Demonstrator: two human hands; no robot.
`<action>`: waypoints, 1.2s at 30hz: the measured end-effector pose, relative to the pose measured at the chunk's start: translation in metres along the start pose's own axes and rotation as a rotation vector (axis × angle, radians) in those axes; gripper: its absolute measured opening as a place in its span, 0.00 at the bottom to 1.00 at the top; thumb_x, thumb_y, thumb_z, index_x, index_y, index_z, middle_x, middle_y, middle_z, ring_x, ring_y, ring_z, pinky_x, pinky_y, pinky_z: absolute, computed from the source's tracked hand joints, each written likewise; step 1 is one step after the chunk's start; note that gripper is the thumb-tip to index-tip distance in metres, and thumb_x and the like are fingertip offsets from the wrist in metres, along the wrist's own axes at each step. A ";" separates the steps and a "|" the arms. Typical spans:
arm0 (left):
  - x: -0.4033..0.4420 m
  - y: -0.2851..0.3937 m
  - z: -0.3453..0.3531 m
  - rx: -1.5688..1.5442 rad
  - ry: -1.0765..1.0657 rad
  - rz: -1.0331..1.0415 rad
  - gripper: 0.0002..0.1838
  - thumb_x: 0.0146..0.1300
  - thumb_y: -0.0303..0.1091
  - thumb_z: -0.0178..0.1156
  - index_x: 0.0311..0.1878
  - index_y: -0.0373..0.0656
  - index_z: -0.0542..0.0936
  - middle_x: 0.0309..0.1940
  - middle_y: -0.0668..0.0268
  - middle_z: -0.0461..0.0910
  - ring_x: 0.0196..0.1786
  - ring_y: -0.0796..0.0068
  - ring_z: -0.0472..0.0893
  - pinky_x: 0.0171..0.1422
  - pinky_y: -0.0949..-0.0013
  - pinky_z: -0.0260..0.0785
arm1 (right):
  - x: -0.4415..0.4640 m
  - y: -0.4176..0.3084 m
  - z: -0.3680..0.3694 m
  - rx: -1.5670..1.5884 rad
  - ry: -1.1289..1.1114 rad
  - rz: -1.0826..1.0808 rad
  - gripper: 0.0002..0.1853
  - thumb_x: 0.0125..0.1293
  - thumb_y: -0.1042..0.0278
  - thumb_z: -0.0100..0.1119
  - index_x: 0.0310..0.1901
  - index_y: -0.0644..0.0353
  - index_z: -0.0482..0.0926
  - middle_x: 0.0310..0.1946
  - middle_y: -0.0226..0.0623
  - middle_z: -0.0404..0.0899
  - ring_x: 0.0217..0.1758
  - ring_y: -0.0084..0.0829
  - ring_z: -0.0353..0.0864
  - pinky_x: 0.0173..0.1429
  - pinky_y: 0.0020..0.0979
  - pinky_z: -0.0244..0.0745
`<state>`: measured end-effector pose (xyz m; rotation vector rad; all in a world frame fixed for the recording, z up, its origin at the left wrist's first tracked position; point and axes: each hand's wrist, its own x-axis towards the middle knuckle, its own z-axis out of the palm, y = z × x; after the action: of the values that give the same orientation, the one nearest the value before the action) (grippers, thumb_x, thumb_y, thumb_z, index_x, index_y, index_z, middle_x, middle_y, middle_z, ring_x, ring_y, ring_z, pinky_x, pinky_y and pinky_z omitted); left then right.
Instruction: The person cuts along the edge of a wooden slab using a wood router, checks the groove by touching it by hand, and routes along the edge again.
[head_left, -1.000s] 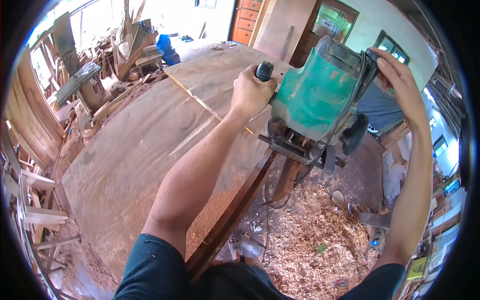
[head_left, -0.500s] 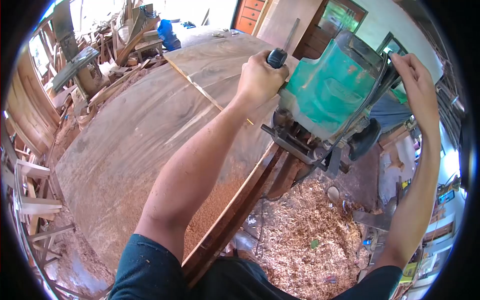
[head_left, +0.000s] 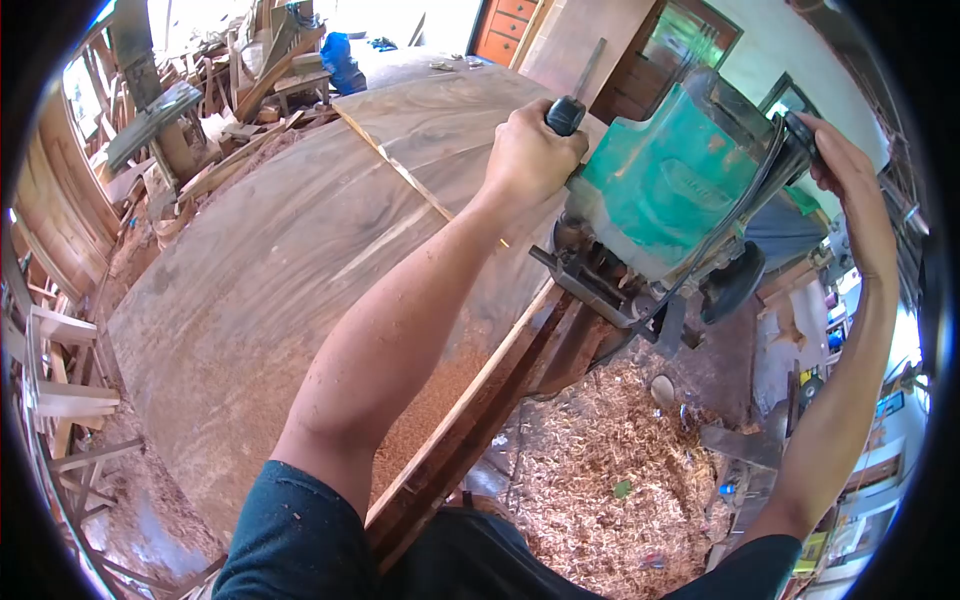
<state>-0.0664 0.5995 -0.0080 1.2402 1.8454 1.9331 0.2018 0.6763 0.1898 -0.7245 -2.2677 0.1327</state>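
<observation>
A green router (head_left: 665,185) stands tilted in this view, its metal base (head_left: 590,290) on the edge of a long wooden board (head_left: 465,400). My left hand (head_left: 535,155) is closed around the router's near black knob handle (head_left: 565,115). Up at the far right, my right hand (head_left: 848,175) curls its fingers on a black part (head_left: 798,138) at the router's top, beside the black cord (head_left: 745,195). Exactly what those fingers clasp is partly hidden. The second black knob (head_left: 733,280) is free of either hand. The router bit is out of sight.
A broad wooden slab (head_left: 270,270) spreads out on the left, with a thin wood strip (head_left: 400,170) across it and sawdust near my forearm. Wood shavings (head_left: 610,460) cover the floor below. Scrap wood (head_left: 270,80) is piled at the back left, near a blue bag (head_left: 342,65).
The router and both hands have shifted slightly right in view. My right hand's fingers have curled further around the black part at the router's top.
</observation>
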 end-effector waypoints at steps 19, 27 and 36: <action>0.003 -0.009 0.007 0.027 0.045 0.064 0.20 0.58 0.39 0.66 0.50 0.35 0.83 0.34 0.55 0.86 0.38 0.65 0.84 0.45 0.62 0.75 | -0.011 -0.018 0.016 -0.399 0.138 0.038 0.38 0.61 0.28 0.60 0.34 0.68 0.80 0.26 0.45 0.81 0.33 0.40 0.82 0.42 0.37 0.75; 0.002 -0.005 0.008 -0.001 0.053 0.060 0.20 0.57 0.39 0.65 0.48 0.34 0.83 0.34 0.52 0.86 0.39 0.60 0.86 0.47 0.60 0.76 | -0.010 -0.009 0.008 -0.077 -0.014 -0.027 0.33 0.66 0.35 0.59 0.44 0.66 0.83 0.31 0.46 0.83 0.36 0.39 0.82 0.45 0.34 0.75; 0.002 -0.001 0.006 0.023 0.054 0.028 0.21 0.56 0.40 0.66 0.49 0.34 0.83 0.35 0.49 0.86 0.40 0.58 0.87 0.47 0.59 0.77 | -0.001 0.005 0.008 0.034 -0.023 -0.160 0.37 0.62 0.30 0.61 0.42 0.69 0.83 0.29 0.49 0.83 0.33 0.41 0.83 0.44 0.37 0.76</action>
<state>-0.0640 0.6051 -0.0092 1.2386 1.8911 1.9848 0.1995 0.6809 0.1817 -0.5236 -2.3292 0.1035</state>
